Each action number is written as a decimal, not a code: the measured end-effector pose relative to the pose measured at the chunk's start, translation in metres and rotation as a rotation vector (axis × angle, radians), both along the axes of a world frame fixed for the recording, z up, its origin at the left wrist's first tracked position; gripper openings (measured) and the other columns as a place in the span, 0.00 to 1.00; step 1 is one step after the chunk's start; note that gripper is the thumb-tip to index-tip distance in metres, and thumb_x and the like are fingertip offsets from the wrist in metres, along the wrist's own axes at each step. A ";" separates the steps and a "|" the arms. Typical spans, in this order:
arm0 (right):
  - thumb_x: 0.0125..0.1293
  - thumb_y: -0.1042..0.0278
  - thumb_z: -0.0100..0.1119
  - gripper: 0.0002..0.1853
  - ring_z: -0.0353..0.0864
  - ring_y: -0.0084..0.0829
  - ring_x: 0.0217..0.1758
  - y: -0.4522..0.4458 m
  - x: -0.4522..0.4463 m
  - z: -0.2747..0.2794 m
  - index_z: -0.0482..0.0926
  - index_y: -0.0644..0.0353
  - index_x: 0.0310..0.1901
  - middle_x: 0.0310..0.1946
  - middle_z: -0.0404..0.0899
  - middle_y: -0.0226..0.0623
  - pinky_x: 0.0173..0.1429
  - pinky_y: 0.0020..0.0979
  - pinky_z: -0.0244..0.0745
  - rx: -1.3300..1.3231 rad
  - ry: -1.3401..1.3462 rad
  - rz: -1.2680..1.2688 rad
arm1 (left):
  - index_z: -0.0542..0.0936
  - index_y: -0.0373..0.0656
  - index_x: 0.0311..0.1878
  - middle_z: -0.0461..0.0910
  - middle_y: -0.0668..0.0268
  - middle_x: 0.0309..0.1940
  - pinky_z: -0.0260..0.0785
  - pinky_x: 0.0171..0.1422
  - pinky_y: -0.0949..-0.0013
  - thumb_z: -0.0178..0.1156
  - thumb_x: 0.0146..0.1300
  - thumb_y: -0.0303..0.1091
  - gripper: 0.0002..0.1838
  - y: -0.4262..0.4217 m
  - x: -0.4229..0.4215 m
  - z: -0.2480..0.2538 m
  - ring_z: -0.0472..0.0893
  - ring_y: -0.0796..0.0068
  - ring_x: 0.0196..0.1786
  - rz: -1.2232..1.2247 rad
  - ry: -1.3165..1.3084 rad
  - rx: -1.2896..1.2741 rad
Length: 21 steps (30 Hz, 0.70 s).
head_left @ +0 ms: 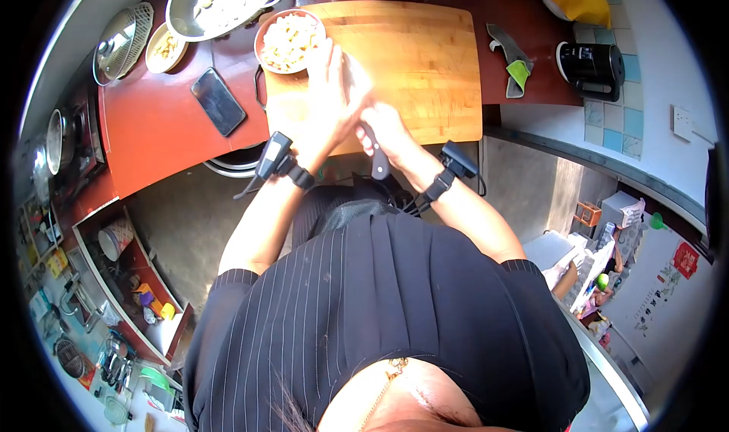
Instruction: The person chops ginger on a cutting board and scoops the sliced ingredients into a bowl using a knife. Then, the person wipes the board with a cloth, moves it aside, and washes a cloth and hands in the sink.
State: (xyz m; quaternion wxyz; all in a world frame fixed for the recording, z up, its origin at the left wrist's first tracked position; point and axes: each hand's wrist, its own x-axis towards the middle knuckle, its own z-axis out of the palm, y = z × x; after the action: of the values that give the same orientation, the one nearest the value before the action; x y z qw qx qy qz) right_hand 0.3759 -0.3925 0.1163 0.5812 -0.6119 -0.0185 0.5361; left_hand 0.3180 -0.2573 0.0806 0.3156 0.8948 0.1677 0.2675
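Black pinstriped clothing [364, 303] is worn nearest the camera by a person at a red counter [167, 132]. At left, a dark phone [219, 101] is laid flat. A bowl of chopped pale food [290, 41] is set at the upper left corner of a wooden cutting board [425, 75]. Near its rim, the left hand [332, 101] is held with fingers extended; whether anything is gripped there cannot be told in the glare. A knife [380, 166] is grasped by its dark handle in the right hand [393, 134], over the board's near edge. At far right, a black kettle [591, 67] is seen.
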 end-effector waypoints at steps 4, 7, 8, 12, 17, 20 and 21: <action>0.74 0.63 0.50 0.09 0.71 0.19 0.19 0.037 0.017 0.011 0.73 0.60 0.40 0.23 0.75 0.28 0.22 0.24 0.70 0.026 -0.075 0.018 | 0.61 0.34 0.75 0.57 0.43 0.76 0.49 0.81 0.49 0.59 0.70 0.47 0.38 0.051 0.017 0.013 0.55 0.39 0.78 0.058 0.046 0.115; 0.74 0.63 0.50 0.10 0.71 0.19 0.18 0.038 0.021 0.014 0.74 0.60 0.39 0.23 0.75 0.28 0.22 0.23 0.69 0.038 -0.109 0.023 | 0.68 0.35 0.70 0.67 0.49 0.71 0.56 0.77 0.51 0.56 0.73 0.45 0.30 0.089 0.036 -0.008 0.65 0.46 0.73 0.114 0.010 0.260; 0.74 0.63 0.51 0.10 0.71 0.18 0.18 0.033 0.022 0.014 0.74 0.59 0.39 0.23 0.75 0.28 0.22 0.23 0.69 0.041 -0.110 0.024 | 0.73 0.33 0.65 0.72 0.50 0.67 0.60 0.73 0.49 0.56 0.73 0.44 0.26 0.100 0.042 -0.018 0.71 0.46 0.68 0.132 -0.076 0.262; 0.74 0.62 0.51 0.10 0.71 0.17 0.18 0.003 0.026 0.018 0.75 0.59 0.40 0.23 0.76 0.27 0.21 0.21 0.69 -0.003 -0.106 -0.019 | 0.82 0.39 0.51 0.79 0.55 0.60 0.66 0.71 0.55 0.60 0.67 0.34 0.13 0.130 0.048 -0.041 0.74 0.52 0.65 0.083 -0.025 0.415; 0.74 0.63 0.51 0.10 0.71 0.15 0.19 -0.035 0.041 0.002 0.77 0.59 0.41 0.23 0.76 0.26 0.21 0.19 0.68 -0.080 -0.137 -0.172 | 0.85 0.46 0.48 0.84 0.62 0.46 0.74 0.57 0.62 0.63 0.69 0.34 0.08 0.131 0.019 -0.017 0.81 0.61 0.50 0.227 -0.097 0.174; 0.73 0.64 0.52 0.09 0.72 0.16 0.20 -0.056 0.050 -0.003 0.77 0.59 0.39 0.23 0.76 0.27 0.22 0.22 0.69 -0.085 -0.167 -0.220 | 0.81 0.42 0.51 0.82 0.55 0.45 0.74 0.56 0.59 0.62 0.69 0.39 0.13 0.132 -0.014 -0.009 0.81 0.57 0.49 0.491 0.193 -0.060; 0.72 0.64 0.52 0.09 0.72 0.17 0.20 -0.060 0.053 -0.006 0.77 0.59 0.39 0.23 0.76 0.28 0.22 0.22 0.70 -0.094 -0.181 -0.238 | 0.80 0.40 0.52 0.81 0.52 0.45 0.74 0.56 0.59 0.62 0.70 0.41 0.16 0.133 -0.021 -0.013 0.82 0.55 0.50 0.575 0.367 -0.105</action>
State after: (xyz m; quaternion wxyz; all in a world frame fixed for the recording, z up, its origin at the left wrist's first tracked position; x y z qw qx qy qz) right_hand 0.4293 -0.4529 0.1104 0.6074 -0.6821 0.0269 0.4062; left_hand 0.2971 -0.1244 0.0680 0.2377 0.8267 0.4804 0.1712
